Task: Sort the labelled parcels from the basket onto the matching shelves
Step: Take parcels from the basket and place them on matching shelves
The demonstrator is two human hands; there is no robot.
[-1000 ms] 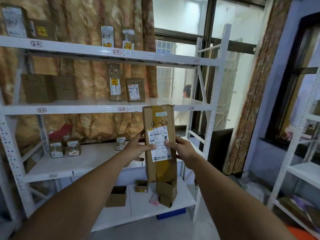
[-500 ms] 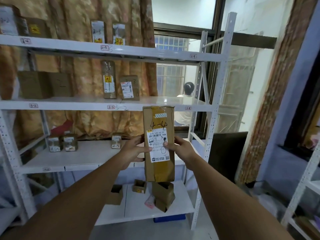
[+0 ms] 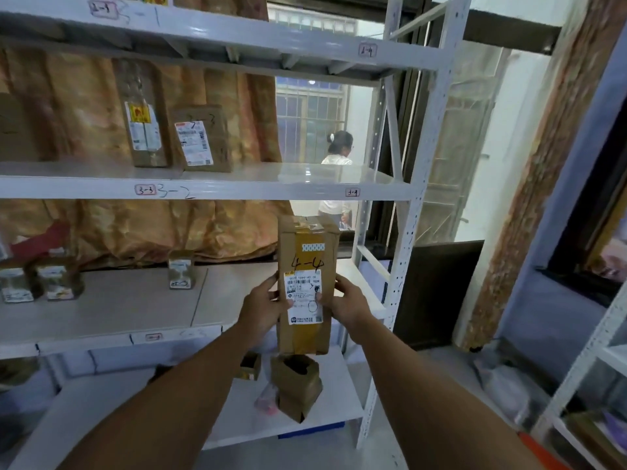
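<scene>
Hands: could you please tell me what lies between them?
The upright parcel marked 4-4, gripped by left hand and right hand, in the head view.

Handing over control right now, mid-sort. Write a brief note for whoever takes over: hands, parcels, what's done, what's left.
Left hand grips the left edge of the tall parcel marked 4-4; right hand grips its right edge. The parcel is held upright in front of the bay below the 3-4 tag.
Done: two parcels stand above the 3-3 tag; small parcels sit on the shelf below.
Left: set the 4-4 parcel in its bay, probably this one; its tag is hidden. Basket not in view.
</scene>
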